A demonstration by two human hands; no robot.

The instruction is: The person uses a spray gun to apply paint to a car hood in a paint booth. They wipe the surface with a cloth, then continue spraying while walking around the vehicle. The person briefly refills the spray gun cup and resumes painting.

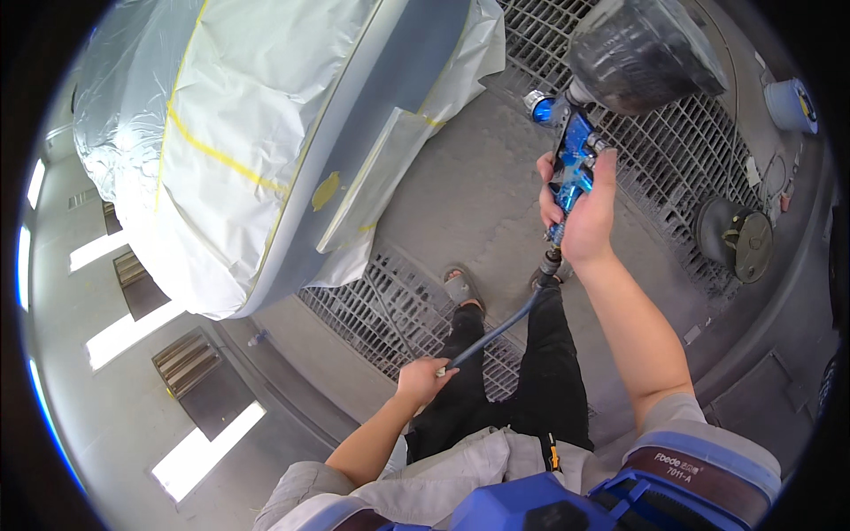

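Observation:
My right hand (591, 217) is wrapped round the handle of a blue spray gun (575, 146), held out in front at the right. A dark, paint-stained cup (642, 57) sits on the gun. From the bottom of its handle an air hose (505, 326) runs down to the left. My left hand (421, 382) is closed around that hose, low in front of my legs. Ahead on the left stands a vehicle body with a grey panel (390, 97), bordered by white masking sheet (239, 115) and yellow tape. The gun is apart from the panel.
Metal floor grating (381, 305) lies beneath the vehicle's near end, with more grating (682, 150) at right. A dark round container (748, 243) and a pale bucket-like object (791, 106) stand along the right side. Lights and louvred vents (186, 358) line the left wall.

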